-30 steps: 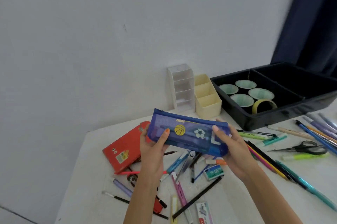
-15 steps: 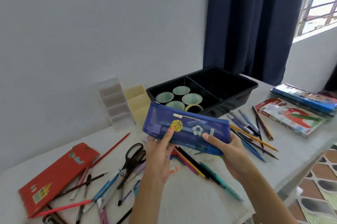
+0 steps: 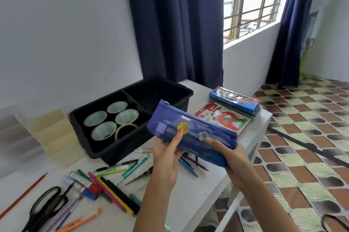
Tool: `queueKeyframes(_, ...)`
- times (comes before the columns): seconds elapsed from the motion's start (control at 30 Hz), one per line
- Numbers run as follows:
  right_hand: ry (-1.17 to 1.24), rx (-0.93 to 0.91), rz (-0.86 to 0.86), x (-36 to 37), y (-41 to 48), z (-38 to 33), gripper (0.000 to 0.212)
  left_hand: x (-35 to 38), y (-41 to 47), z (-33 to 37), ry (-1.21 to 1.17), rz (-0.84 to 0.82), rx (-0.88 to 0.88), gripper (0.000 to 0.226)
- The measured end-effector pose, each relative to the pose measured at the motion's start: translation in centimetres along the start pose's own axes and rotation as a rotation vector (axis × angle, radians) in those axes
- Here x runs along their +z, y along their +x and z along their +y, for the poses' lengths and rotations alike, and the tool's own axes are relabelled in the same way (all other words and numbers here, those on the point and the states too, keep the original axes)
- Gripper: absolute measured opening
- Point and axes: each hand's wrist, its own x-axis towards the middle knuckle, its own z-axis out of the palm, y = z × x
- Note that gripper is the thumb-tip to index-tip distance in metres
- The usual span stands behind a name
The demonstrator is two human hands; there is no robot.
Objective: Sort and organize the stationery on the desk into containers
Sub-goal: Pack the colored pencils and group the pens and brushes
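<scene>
Both hands hold a blue see-through pencil pouch (image 3: 190, 129) with a basketball and a football print, tilted down to the right above the white desk (image 3: 190, 190). My left hand (image 3: 167, 158) grips its lower left edge, thumb on the front. My right hand (image 3: 232, 160) supports its right end from below. Pens show inside the pouch. Loose pens and markers (image 3: 113, 184) lie scattered on the desk below. A black two-compartment tray (image 3: 105, 148) sits behind, its left half holding several pale green cups (image 3: 103, 130) and a tape ring (image 3: 125, 129).
Black scissors (image 3: 44, 207) and an orange cutter (image 3: 79, 222) lie at the front left. A cream tiered organiser (image 3: 51, 133) stands by the wall. An oil pastels box (image 3: 224, 116) and a blue box (image 3: 236, 101) rest at the desk's right corner. Tiled floor drops off to the right.
The view has swung to the right, bringing the window and floor into sight. The pouch has travelled right with both hands and now hangs in front of the black tray.
</scene>
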Motion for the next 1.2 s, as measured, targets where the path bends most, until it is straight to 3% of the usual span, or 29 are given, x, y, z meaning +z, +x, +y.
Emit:
queueKeyframes(0.2,0.001,-0.035,0.173,-2.4,3.1,-0.9,0.053,3.3,4.7,-2.2,0.043,0.030,-0.098,0.044)
queueKeyframes(0.33,0.105,-0.019,0.268,-4.2,5.8,-1.8,0.026,5.4,8.2,-3.7,-0.001,0.032,-0.153,0.048)
queueKeyframes(0.5,0.131,-0.070,0.382,-6.7,8.5,-3.2,0.043,8.1,12.2,-5.1,-0.023,-0.042,-0.308,0.033)
queueKeyframes(0.63,0.073,-0.117,0.444,-8.4,11.0,-4.4,0.049,10.1,14.9,-6.6,0.067,-0.113,-0.324,0.023)
queueKeyframes(0.77,0.002,-0.127,0.459,-10.6,13.9,-5.8,0.048,12.5,17.5,-8.2,0.144,-0.055,-0.301,0.015)
queueKeyframes(1.03,-0.198,-0.168,0.353,-14.7,20.2,-7.8,0.047,16.7,22.6,-11.8,0.175,0.085,-0.197,0.031)
queueKeyframes(1.2,-0.420,-0.186,0.278,-16.0,23.2,-7.3,0.046,17.8,24.3,-13.6,0.244,0.229,-0.114,0.026)
